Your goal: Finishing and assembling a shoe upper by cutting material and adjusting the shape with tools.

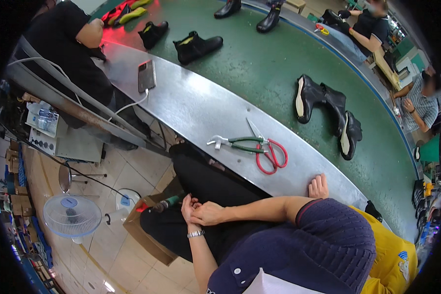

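Note:
My left hand (pixel 187 209), with a metal-band watch on its wrist, is over my lap with its fingers curled in. My right hand (pixel 208 214) reaches across, its fingers closed against the left palm. No object shows between them. Beside the left hand, a tool with a green handle (pixel 171 201) lies over my knee near a cardboard box (pixel 142 232). On the metal bench edge before me are red-handled scissors (pixel 278 154) and green-handled pliers (pixel 245 143), crossing each other.
Black boots (pixel 333 110) with pale soles stand on the green conveyor belt (pixel 250 63), other black boots (pixel 196 47) farther left. A phone (pixel 146 76) with a white cable lies on the metal edge. Co-workers sit around; the one in yellow (pixel 392 245) rests a hand (pixel 318 186) on the edge. A fan (pixel 72 216) stands left.

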### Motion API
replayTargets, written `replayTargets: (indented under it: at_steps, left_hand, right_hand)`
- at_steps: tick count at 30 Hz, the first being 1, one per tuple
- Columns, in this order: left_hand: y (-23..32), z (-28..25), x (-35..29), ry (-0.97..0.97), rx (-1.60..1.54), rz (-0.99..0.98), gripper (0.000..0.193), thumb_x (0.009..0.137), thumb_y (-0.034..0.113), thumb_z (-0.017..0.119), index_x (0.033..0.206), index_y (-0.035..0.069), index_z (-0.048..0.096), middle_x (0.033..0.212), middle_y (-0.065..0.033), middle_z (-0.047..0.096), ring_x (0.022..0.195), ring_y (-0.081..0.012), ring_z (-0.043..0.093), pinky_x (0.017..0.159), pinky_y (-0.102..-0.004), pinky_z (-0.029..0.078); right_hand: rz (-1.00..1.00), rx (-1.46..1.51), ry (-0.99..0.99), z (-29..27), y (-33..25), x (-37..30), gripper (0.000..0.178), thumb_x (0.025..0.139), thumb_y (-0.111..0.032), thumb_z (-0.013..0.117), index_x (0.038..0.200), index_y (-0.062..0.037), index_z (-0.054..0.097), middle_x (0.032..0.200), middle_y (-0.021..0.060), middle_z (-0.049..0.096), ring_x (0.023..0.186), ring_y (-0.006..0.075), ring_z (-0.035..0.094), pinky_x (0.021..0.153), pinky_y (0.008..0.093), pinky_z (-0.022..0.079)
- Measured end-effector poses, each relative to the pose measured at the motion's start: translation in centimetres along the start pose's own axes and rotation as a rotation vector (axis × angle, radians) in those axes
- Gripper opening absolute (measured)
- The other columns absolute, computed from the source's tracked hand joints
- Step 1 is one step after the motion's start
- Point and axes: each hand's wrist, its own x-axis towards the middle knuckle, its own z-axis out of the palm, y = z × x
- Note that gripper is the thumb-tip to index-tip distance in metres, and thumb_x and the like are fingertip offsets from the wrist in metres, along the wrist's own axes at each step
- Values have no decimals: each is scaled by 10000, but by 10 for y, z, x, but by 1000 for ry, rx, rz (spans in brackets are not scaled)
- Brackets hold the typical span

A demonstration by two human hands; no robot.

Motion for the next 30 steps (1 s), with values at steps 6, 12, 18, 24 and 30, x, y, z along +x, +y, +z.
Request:
replayTargets:
  at_steps: [6,12,18,24,30]
  left_hand:
    - [-4,-5,5,25,13,15,197,926,239,613,1046,83,614,716,-35,576,549,-126,507,510,-249,439]
    - [-4,-2,9,9,-3,33,259,940,243,579,1084,27,577,701,-65,582,515,-149,538,485,-250,470]
    - [-8,-13,12,31,-17,20,223,914,242,622,1065,80,605,703,-48,590,537,-147,528,500,-264,450]
    - [-6,-9,14,38,12,21,250,925,242,593,1085,51,579,707,-60,578,513,-154,537,498,-261,468]
    - [-6,-9,16,22,20,30,246,924,251,600,1070,54,580,704,-57,576,510,-147,526,492,-255,457]
  right_hand:
    - [24,-9,-33,2,-1,2,464,958,-425,450,751,-41,611,719,176,628,643,350,620,575,435,504]
    - [-1,39,-41,-2,1,2,508,967,-432,412,741,-31,627,698,197,619,661,362,604,594,456,502]
    - [-7,29,-35,-6,-6,3,511,985,-427,379,747,-43,618,700,185,616,654,345,606,578,443,503]
    - [-34,12,-4,-5,-1,3,533,989,-449,364,748,-44,614,688,173,612,627,346,598,551,447,491]
    - [14,48,-14,2,4,4,555,980,-465,384,723,-24,602,695,183,614,625,364,599,562,447,491]
